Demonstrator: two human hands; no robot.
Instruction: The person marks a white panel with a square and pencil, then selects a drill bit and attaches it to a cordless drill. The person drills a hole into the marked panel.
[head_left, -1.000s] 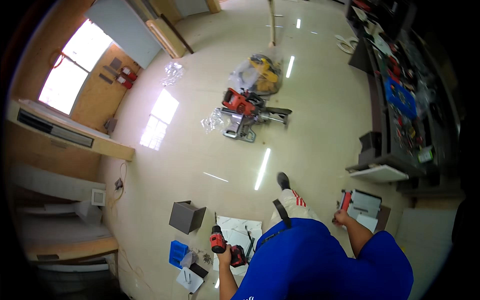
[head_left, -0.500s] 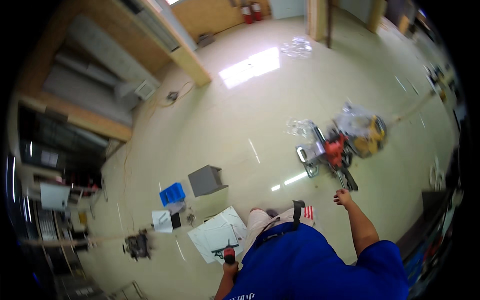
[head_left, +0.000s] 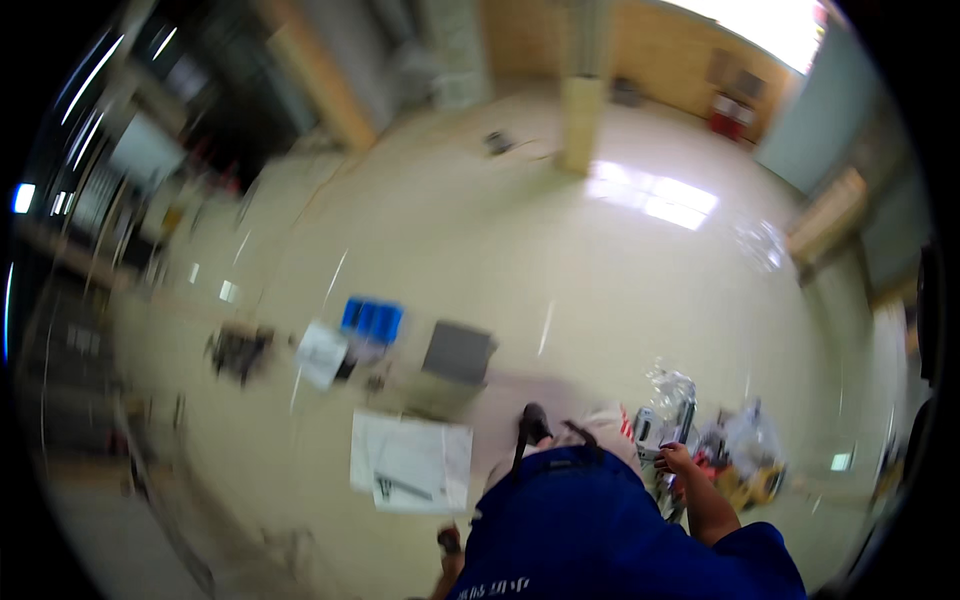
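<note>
Currently, a red-and-black drill (head_left: 449,541) is showing just off the near edge of the white panels (head_left: 390,438), and the person's left hand (head_left: 452,566) is holding it, though blur is hiding the separate fingers. To the right of the panels, beyond the person's blue shirt (head_left: 610,520), the right hand (head_left: 675,459) is hanging in front of a red-and-silver power saw (head_left: 648,428), its fingers loosely curling with small gaps between them; whether they are touching the saw, one cannot tell. On the panels themselves a slim black tool (head_left: 403,488) is lying near the close edge. A dark shoe (head_left: 537,422) is standing right of the panels, while a grey box (head_left: 457,352) is sitting beyond their far edge, with a blue compartment bin (head_left: 372,320) resting farther off. Left of that, past the panels' far left corner, a white sheet (head_left: 321,354) is lying, and a dark machine (head_left: 240,352) is standing still farther left. Well right of the panels, a yellow tool (head_left: 757,487) is lying beside clear plastic wrapping (head_left: 752,438).
</note>
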